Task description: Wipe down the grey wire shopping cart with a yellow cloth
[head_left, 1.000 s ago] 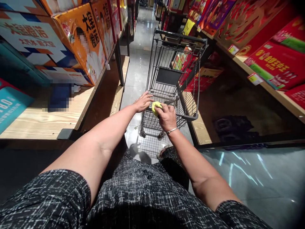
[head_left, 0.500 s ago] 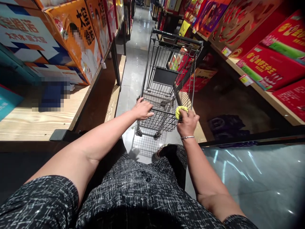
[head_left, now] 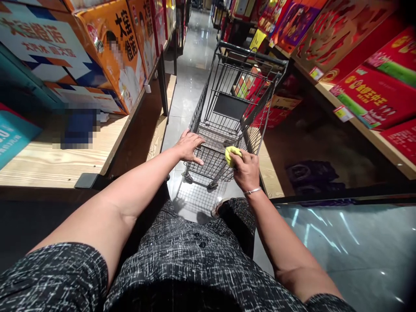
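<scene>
A dark wire shopping cart (head_left: 227, 106) stands in the aisle before me, its black handle bar at the far end. My left hand (head_left: 190, 146) is at the cart's near left corner, fingers spread, with nothing in it. Between the fingers and thumb of my right hand (head_left: 247, 169) is a crumpled yellow cloth (head_left: 232, 156), at the near rim of the cart. Whether the cloth touches the wire cannot be made out. A silvery bracelet circles my right wrist.
Orange boxes (head_left: 110, 52) stand on a wooden shelf (head_left: 110, 147) at the left. Red boxes (head_left: 373, 95) fill the shelf at the right. A dark purple bundle (head_left: 312, 173) lies low under the right shelf. Grey floor (head_left: 191, 56) runs down the aisle.
My right hand has moved left along the cart's near rim with the yellow cloth. My left hand has shifted slightly left, its thumb and fingers wider apart. The view has turned a little.
</scene>
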A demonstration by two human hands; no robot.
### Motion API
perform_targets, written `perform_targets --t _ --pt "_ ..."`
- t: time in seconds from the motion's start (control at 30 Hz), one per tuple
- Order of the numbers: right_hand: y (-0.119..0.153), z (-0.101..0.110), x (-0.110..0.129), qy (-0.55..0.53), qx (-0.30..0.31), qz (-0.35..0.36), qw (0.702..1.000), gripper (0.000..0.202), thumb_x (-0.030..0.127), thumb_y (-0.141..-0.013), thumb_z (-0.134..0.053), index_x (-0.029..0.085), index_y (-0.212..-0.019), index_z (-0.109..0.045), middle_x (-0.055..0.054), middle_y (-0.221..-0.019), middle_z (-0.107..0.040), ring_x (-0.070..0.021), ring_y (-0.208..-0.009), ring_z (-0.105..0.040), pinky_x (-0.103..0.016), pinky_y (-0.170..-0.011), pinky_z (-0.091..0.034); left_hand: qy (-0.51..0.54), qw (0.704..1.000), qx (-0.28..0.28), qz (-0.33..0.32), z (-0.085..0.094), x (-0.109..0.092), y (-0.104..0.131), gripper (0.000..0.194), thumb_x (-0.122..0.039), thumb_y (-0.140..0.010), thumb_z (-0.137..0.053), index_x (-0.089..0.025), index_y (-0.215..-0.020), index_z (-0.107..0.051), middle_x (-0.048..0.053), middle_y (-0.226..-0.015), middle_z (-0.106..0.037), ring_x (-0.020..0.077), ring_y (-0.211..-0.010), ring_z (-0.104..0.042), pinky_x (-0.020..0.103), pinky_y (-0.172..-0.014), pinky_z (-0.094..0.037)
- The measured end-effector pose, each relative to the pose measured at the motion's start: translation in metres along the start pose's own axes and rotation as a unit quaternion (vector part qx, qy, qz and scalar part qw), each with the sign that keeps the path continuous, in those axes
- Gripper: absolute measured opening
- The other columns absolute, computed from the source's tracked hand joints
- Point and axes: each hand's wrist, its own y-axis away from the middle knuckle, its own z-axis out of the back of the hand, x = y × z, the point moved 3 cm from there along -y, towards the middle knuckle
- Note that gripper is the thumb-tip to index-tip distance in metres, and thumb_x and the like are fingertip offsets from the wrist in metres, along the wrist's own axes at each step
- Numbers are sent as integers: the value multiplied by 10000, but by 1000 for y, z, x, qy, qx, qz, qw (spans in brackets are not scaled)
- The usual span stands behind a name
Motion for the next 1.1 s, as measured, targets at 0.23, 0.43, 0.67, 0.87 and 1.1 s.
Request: perform_targets --t 0.23,0.43,0.67,0.87,1.1 --pt "41 6 -39 29 -85 -73 993 436 96 -848 -591 275 -1212 -750 -103 -1356 -626 -317 -1174 -513 -527 -995 -488 19 1000 -17 1 -6 -3 0 1138 -763 -664 -793 -226 -1588 -401 146 -1647 -398 407 -1562 -222 615 -1276 67" --pt "39 -78 -1 -34 -3 49 998 253 195 -955 -596 346 -1025 -786 -27 -1334 -682 -289 -1258 -460 -474 -1062 -435 23 1000 -17 2 -4 1 -2 733 -612 -924 -599 -276 -1560 -460 78 -1626 -453 334 -1548 -280 587 -1292 6" --pt "66 -160 23 -7 185 108 977 331 252 -1006 -538 422 -1198 -746 40 -1422 -659 -258 -1248 -482 -424 -1034 -410 23 999 -37 29 1 24 2 786 -691 -859 -660 -282 -1515 -516 102 -1627 -439 354 -1520 -319 612 -1290 12" --pt "74 -182 46 6 246 108 963 275 306 -1012 -550 391 -1191 -740 19 -1440 -646 -272 -1317 -481 -430 -1020 -396 30 997 -47 56 -1 41 -4 802 -658 -935 -569 -304 -1619 -347 100 -1696 -330 361 -1579 -211 623 -1288 -35" --pt "47 -104 19 -23 80 101 991 282 221 -958 -631 394 -1143 -754 12 -1402 -677 -262 -1272 -491 -414 -958 -456 -16 994 19 104 13 52 -9 960 -633 -852 -692 -264 -1645 -295 137 -1730 -228 412 -1609 -80 688 -1253 67"
